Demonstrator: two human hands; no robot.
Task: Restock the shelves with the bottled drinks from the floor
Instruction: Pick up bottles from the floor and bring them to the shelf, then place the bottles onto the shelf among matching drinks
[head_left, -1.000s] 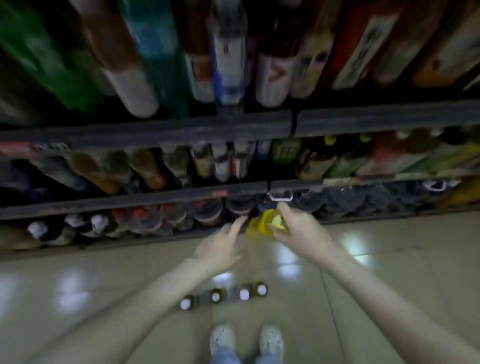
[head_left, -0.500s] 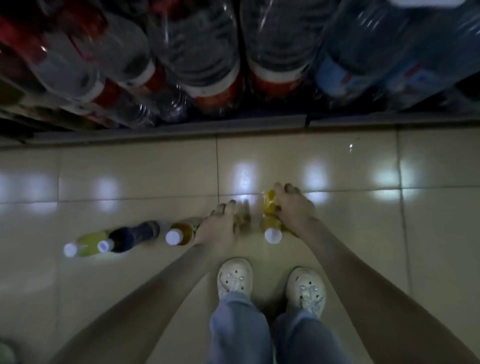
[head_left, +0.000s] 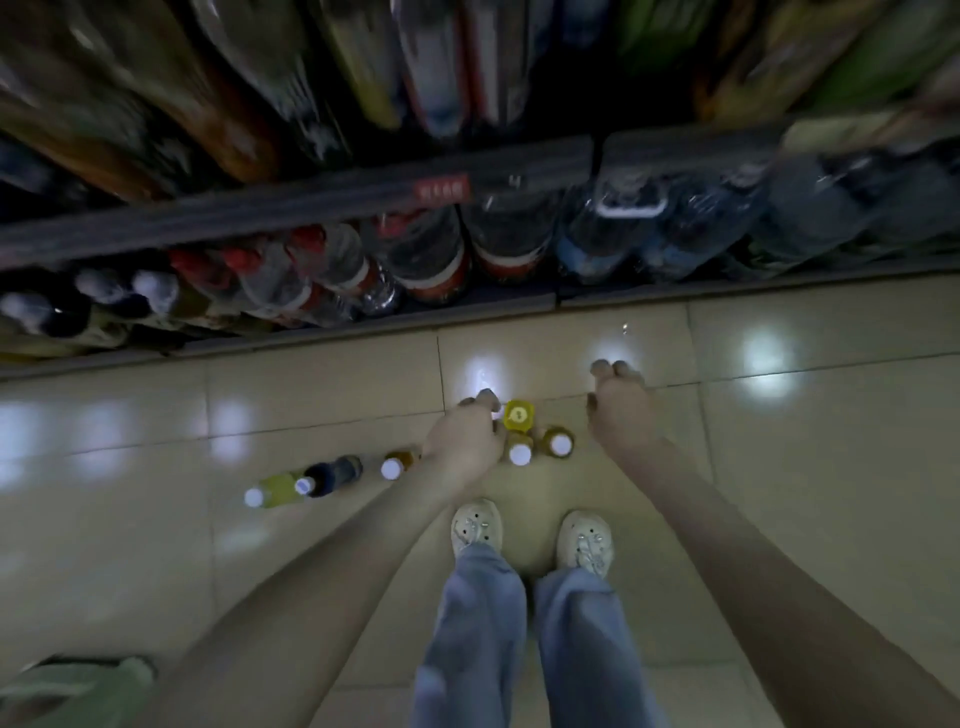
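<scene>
The right hand (head_left: 618, 410) has swung clear, loosely curled and empty, as the nearer left hand (head_left: 462, 441) grips the upright yellow-capped bottle (head_left: 518, 417), shelves (head_left: 311, 203) straight ahead.

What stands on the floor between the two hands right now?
Head view: three bottles. A yellow-capped bottle stands against the left hand, with two white-capped bottles just behind it. Then comes bare tile up to the right hand.
</scene>
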